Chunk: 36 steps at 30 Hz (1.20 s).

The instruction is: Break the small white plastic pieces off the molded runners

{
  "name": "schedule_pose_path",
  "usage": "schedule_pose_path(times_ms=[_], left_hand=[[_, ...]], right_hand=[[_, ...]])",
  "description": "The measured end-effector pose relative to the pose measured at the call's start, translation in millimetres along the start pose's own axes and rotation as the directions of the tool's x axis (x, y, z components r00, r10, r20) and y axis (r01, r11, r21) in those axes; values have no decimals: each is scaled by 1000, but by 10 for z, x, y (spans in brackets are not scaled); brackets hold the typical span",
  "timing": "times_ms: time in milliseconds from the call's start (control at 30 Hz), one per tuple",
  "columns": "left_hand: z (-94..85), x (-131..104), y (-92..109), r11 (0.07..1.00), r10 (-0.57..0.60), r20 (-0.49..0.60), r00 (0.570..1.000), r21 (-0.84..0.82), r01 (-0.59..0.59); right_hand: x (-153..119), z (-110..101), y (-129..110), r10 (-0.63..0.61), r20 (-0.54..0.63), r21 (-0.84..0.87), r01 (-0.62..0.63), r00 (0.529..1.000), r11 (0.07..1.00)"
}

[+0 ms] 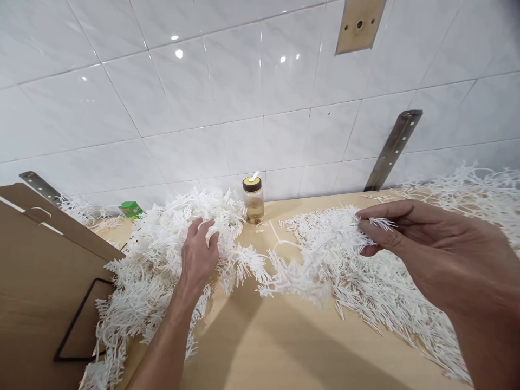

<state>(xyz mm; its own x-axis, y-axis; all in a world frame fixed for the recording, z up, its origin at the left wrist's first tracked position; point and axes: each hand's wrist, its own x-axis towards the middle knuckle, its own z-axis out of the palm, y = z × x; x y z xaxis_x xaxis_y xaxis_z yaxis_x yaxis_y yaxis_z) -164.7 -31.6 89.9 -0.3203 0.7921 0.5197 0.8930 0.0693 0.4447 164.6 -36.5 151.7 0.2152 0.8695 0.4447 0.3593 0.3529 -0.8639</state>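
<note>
White feathery plastic sprigs lie in a tangled pile (150,265) on the left of the wooden table. My left hand (199,252) rests over this pile with its fingers apart and bent a little. My right hand (410,233) pinches a white sprig (349,225) between thumb and fingers. From there a string of joined sprigs (296,279) runs across the middle towards the left pile. Below and beside my right hand spreads a flatter heap of white sprigs (390,287).
A jar (254,200) with a yellow and black lid stands by the tiled wall. A cardboard box (49,292) is at the left, a small green packet (130,209) behind the pile. Bare white branches (483,197) lie at the far right, near a metal bracket (394,149).
</note>
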Motion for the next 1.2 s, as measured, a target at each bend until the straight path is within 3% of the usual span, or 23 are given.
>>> schedule_pose_path(times_ms=[67, 133, 167, 233, 267, 300, 367, 467, 533, 600, 667, 733, 800, 867, 900, 967, 1033, 1100, 1200], left_hand=[[-28, -138, 108, 984, 173, -68, 983, -40, -176], [-68, -276, 222, 920, 375, 45, 926, -137, -366], [-77, -336, 268, 871, 484, 170, 858, -194, -452], [-50, -422, 314, 789, 611, 419, 671, -254, -560], [-13, -442, 312, 769, 630, 458, 627, -254, -587], [36, -447, 296, 771, 622, 475, 622, -232, -594], [140, -417, 243, 814, 553, 503, 665, -153, -561], [228, -335, 180, 869, 463, 494, 736, -89, -487], [218, -293, 168, 892, 441, 453, 775, -127, -433], [177, -274, 169, 896, 444, 398, 803, -204, -395], [136, -276, 173, 884, 460, 344, 818, -266, -385], [109, -296, 184, 879, 464, 319, 826, -281, -385], [96, -324, 210, 879, 463, 326, 824, -290, -379], [89, -348, 249, 868, 474, 339, 813, -335, -366], [85, -355, 270, 855, 487, 336, 806, -375, -359], [75, -352, 301, 817, 516, 308, 799, -458, -351], [67, -328, 298, 787, 548, 298, 782, -501, -361], [70, -290, 247, 787, 574, 333, 748, -476, -393], [107, -237, 97, 816, 576, 404, 711, -337, -470]], right_hand=[[-18, 7, -12, 8, 31, -4, -8, 999, 1000], [-23, 17, -13, 15, 69, -12, -14, 998, 1000], [-21, 21, -10, 13, 74, -8, -12, 997, 1000], [-17, 23, -4, 8, 57, 9, -8, 998, 1000], [-16, 18, 0, 7, 41, 21, -8, 999, 1000], [-18, 10, 4, 8, 25, 31, -9, 1000, 999], [-25, -16, 15, 1, 23, 44, -2, 1000, 999], [-36, -52, 44, -21, 217, 43, 12, 976, 999], [-35, -51, 70, -27, 461, 25, 18, 887, 1000], [-31, -20, 102, -11, 669, -30, 42, 743, 999], [-40, 42, 145, 28, 776, -108, 90, 630, 990], [-78, 138, 209, 71, 801, -190, 140, 594, 972], [-151, 272, 295, 90, 800, -254, 197, 594, 947], [-244, 441, 394, 70, 840, -247, 264, 538, 932], [-289, 533, 441, 63, 836, -252, 280, 546, 926], [-357, 704, 508, 52, 793, -281, 289, 607, 915], [-381, 818, 522, 46, 801, -273, 295, 597, 916], [-359, 836, 476, 28, 819, -226, 278, 573, 934], [-266, 680, 336, 23, 856, -159, 219, 517, 963]])
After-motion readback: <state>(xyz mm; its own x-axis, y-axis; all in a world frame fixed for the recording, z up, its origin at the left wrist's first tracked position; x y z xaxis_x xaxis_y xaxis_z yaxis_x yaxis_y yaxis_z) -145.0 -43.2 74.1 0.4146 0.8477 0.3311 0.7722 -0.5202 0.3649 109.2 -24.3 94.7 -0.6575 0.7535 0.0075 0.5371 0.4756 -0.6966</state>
